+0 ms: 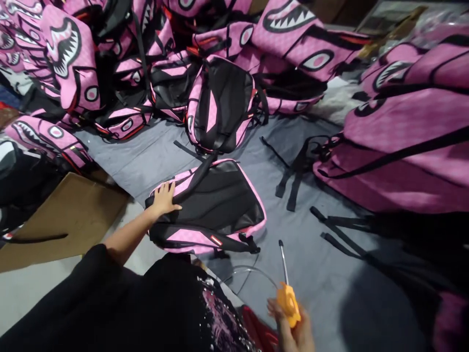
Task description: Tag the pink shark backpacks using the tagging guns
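A pink and black backpack (216,200) lies on the grey sheet with its black padded back facing up. My left hand (164,199) rests flat on its left end, fingers spread over a shoulder strap. In my right hand (291,327), low in the picture, is an orange-handled tool (288,304) with a thin metal rod ending in a black tip. The rod points away from me, apart from the backpack. A thin clear line curves from near the handle to the left. Motion blurs my right fingers a little.
Pink backpacks with shark-mouth prints (284,29) are heaped along the back. One black-backed backpack (230,102) stands just beyond mine. More pink bags (406,142) with loose black straps (298,171) lie right. A cardboard box (69,215) is at left, on the grey sheet's (124,156) far side.
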Tool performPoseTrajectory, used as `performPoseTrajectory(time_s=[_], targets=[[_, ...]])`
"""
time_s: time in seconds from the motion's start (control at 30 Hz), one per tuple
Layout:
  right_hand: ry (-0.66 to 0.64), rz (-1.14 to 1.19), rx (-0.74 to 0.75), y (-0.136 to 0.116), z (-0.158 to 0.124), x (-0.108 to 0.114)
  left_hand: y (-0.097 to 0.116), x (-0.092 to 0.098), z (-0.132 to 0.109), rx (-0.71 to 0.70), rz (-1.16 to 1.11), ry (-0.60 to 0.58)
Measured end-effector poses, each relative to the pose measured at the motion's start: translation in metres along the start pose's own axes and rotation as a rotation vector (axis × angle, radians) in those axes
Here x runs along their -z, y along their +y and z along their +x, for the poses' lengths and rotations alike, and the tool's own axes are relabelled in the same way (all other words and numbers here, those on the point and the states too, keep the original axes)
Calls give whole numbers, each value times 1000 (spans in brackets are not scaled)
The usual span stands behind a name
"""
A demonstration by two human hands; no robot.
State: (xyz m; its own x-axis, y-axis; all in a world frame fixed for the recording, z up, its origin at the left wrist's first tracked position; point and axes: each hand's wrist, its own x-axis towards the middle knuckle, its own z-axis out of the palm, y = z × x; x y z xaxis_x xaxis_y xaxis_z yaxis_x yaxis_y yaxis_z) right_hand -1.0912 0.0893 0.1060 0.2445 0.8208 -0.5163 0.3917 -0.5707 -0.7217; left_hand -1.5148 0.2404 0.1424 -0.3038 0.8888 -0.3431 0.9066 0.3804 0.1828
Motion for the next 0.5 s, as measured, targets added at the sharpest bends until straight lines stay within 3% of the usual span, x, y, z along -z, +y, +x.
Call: performPoseTrajectory(time_s=[0.07, 0.23, 0.33, 0.4, 0.5], targets=[[-126, -17, 120, -9, 9, -7, 7, -18, -5, 26, 41, -63], [-145, -409, 222, -28, 55, -8, 102, -73, -36, -135, -87, -176], [-83, -545, 194, -15, 83, 2, 135, -80, -42, -349, -221, -333], [-42, -588, 183, -2, 93, 8, 142, -80, -47, -448, -301, -423], [-15, -649, 159, 8, 94, 11, 149, -81, -62, -481, -432, -498]])
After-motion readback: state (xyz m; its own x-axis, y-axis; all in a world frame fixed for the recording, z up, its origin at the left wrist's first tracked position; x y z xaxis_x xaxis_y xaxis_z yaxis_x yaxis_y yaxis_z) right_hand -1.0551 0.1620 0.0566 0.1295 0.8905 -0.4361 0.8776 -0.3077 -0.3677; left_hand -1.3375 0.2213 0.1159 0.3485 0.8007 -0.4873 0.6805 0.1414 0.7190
